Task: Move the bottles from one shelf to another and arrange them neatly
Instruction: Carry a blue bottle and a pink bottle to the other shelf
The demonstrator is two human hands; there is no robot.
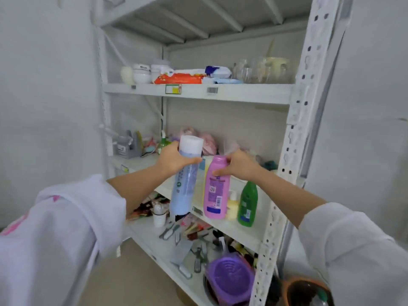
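My left hand (174,159) grips a tall light-blue bottle (184,186) with a white cap just below the cap, held in the air in front of the middle shelf (238,230). My right hand (237,165) grips a pink bottle (216,191) near its top; its base is at the shelf's front edge. A green bottle (247,204) and a small pale-yellow bottle (232,206) stand on that shelf to the right of the pink one. Another yellow bottle (206,166) is mostly hidden behind the pink one.
The upper shelf (198,91) carries white jars, wipe packs and glass jars. Plastic bags and a tape dispenser (128,146) sit at the back of the middle shelf. Below, the bottom shelf holds scattered tools, a white cup (159,217) and a purple lid (229,279). A perforated white upright (293,140) stands right.
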